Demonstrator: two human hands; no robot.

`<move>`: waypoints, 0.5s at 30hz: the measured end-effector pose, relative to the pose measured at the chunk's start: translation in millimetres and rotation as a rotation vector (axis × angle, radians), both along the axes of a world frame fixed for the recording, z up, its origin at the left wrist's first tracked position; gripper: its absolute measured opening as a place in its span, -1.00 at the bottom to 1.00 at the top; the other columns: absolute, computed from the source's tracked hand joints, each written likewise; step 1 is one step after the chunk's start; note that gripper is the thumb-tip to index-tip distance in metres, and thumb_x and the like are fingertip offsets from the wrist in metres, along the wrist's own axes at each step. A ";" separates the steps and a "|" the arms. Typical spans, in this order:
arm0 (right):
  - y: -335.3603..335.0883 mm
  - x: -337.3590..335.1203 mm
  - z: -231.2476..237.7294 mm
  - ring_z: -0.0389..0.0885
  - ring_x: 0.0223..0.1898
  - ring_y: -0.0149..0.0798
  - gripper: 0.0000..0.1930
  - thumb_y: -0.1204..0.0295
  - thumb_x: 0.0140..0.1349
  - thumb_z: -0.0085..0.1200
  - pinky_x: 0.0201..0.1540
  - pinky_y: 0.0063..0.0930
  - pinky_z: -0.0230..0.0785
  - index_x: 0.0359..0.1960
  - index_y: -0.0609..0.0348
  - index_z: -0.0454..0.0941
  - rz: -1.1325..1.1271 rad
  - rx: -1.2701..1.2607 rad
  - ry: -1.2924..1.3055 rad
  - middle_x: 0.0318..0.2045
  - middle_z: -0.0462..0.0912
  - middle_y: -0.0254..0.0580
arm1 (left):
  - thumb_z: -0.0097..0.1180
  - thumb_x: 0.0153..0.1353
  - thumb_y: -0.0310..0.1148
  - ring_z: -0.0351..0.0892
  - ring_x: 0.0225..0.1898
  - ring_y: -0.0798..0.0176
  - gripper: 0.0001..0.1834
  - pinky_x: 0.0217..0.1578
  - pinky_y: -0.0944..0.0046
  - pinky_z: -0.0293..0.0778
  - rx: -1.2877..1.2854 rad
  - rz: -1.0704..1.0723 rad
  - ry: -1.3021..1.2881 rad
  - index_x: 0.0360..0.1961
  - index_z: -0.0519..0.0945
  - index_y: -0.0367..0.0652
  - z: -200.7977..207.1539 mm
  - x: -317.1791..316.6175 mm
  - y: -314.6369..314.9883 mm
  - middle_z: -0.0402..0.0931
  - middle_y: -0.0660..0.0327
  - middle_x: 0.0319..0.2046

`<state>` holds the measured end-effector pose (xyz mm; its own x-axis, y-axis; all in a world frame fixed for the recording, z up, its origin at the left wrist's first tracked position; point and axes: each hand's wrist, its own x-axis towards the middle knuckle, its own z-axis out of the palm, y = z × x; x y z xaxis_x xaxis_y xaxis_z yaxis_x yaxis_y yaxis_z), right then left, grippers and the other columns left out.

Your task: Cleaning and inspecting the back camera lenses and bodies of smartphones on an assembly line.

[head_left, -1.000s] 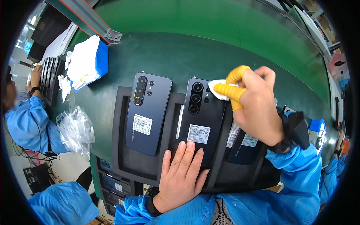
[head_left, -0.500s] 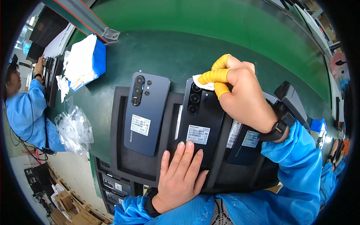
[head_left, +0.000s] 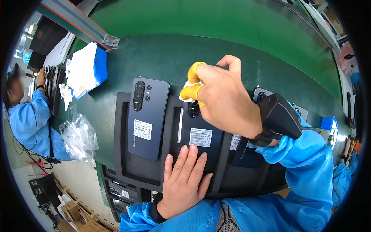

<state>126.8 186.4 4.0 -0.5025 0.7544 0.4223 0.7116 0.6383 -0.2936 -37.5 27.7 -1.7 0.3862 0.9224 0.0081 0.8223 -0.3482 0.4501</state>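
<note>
A dark phone [head_left: 210, 154] lies back up in the middle of a black foam tray [head_left: 123, 162], with a white label on its back. My left hand [head_left: 184, 183] rests flat on its lower end, fingers stretched out. Yellow finger cots cover several fingertips of my right hand [head_left: 228, 96], which pinches a folded white wiping cloth [head_left: 187, 100] against the phone's camera end. That hand hides the upper right of the phone; the lowest lens still shows. A dark blue phone [head_left: 148, 120] lies to the left, partly over the tray. To the right another labelled phone [head_left: 245, 157] is half hidden by my right wrist.
A blue box of white wipes [head_left: 101, 65] stands at the left, above crumpled clear plastic bags [head_left: 79, 135]. Two more phones show beyond my right wrist, one of them silvery [head_left: 300, 111]. Further trays of phones [head_left: 121, 191] sit lower left. A co-worker [head_left: 29, 120] works at far left.
My right hand has moved left with the cloth, across the camera lenses to the phone's upper left corner. The left hand stays on the phone's lower end.
</note>
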 end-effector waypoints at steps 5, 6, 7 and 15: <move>19.8 25.4 14.7 0.47 -0.24 -0.27 -0.67 0.65 -0.06 0.04 -0.05 -0.21 0.07 -0.32 -0.03 0.75 -0.158 0.099 0.133 -0.36 0.54 -0.36 | 0.34 0.00 -0.26 0.23 0.36 -0.01 -0.37 0.35 -0.15 -0.06 -0.001 0.008 -0.007 0.15 0.53 -0.15 -1.2 1.1 -1.3 0.33 -0.03 0.28; 20.3 29.9 17.8 0.47 -0.24 -0.27 -0.65 0.66 -0.05 0.02 -0.06 -0.21 0.06 -0.31 -0.03 0.74 -0.181 0.102 0.119 -0.36 0.54 -0.36 | 0.34 0.00 -0.26 0.23 0.36 -0.01 -0.37 0.35 -0.15 -0.06 -0.004 0.011 -0.007 0.15 0.53 -0.15 -0.4 0.9 -2.1 0.33 -0.03 0.28; 17.7 30.8 18.0 0.47 -0.23 -0.25 -0.60 0.73 0.02 0.03 0.01 -0.27 0.06 -0.19 -0.03 0.73 -0.141 0.083 0.071 -0.28 0.55 -0.33 | 0.34 0.00 -0.26 0.23 0.36 -0.01 -0.37 0.35 -0.15 -0.06 -0.005 0.019 0.002 0.15 0.53 -0.15 0.4 0.6 -2.9 0.33 -0.03 0.28; -10.7 9.0 3.5 0.52 -0.27 -0.32 -0.89 0.44 -0.02 0.18 0.08 0.01 0.12 -0.46 0.18 0.68 -0.021 0.179 -0.125 -0.36 0.50 -0.33 | 0.34 -0.01 -0.26 0.24 0.35 -0.04 -0.38 0.35 -0.15 -0.05 -0.023 0.008 -0.003 0.14 0.53 -0.14 0.9 0.5 0.4 0.35 -0.04 0.26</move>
